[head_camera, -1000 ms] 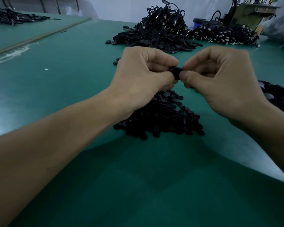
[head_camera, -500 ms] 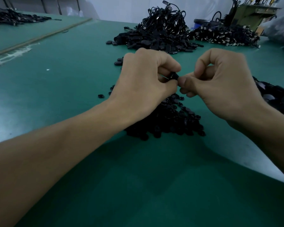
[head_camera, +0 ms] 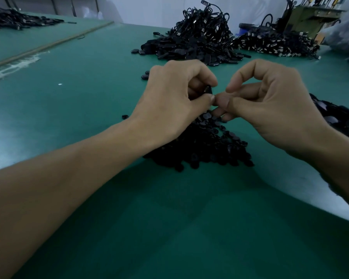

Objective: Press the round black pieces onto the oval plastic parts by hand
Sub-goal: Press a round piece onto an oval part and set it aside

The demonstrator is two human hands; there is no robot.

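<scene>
Since 0.5 s ago: R index has come off the black piece (head_camera: 209,90), and L hand (head_camera: 175,101) now has it alone. Both hands approx same spot above the pile.

L hand: thumb + index tip pinched tight on the black piece, only its upper edge shows. Remaining fingers (head_camera: 191,93) curled in toward palm. Can't tell if piece is round, oval, or both mated.

R hand (head_camera: 276,103): all curled, index arched, tip just beside piece, not touching. Clear gap betw. index and thumb. R thumb tip touches L thumb tip. Can't tell if anything is held underneath.

Pile of round black pieces (head_camera: 208,152) lies on green counter (head_camera: 79,101), directly below hands, partly hidden by L wrist. Heap of black parts w/ cords (head_camera: 195,43) sits further back. Another black heap (head_camera: 336,117) at R edge.
</scene>
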